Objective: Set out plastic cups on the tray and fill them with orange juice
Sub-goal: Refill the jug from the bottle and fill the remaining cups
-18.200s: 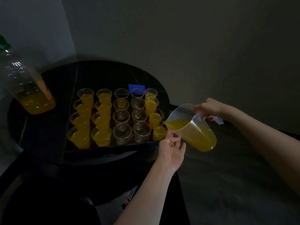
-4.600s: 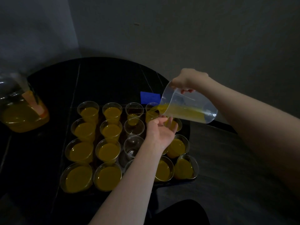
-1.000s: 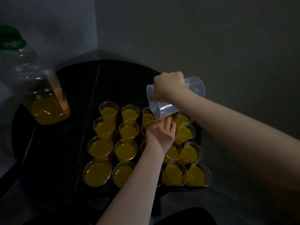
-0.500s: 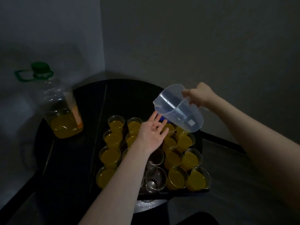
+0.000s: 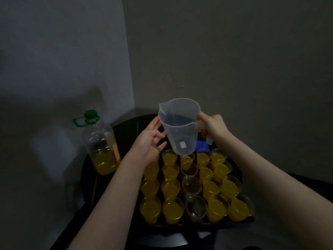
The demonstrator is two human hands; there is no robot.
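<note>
Right hand (image 5: 213, 126) grips the handle of the empty jug (image 5: 179, 126), held upright above the tray (image 5: 239, 222) at 12 o'clock; left hand (image 5: 148, 140), fingers spread, sits beside the jug at 9 o'clock; three middle-column cups (image 5: 191, 185) unfilled

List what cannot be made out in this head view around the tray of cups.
- Back-left cups: the left hand and forearm hide them.
- Blue object: mostly behind the jug, kind unclear.
- Bottle label: too dim and blurred to read.
- Tray: its dark rim merges into the table.
</note>
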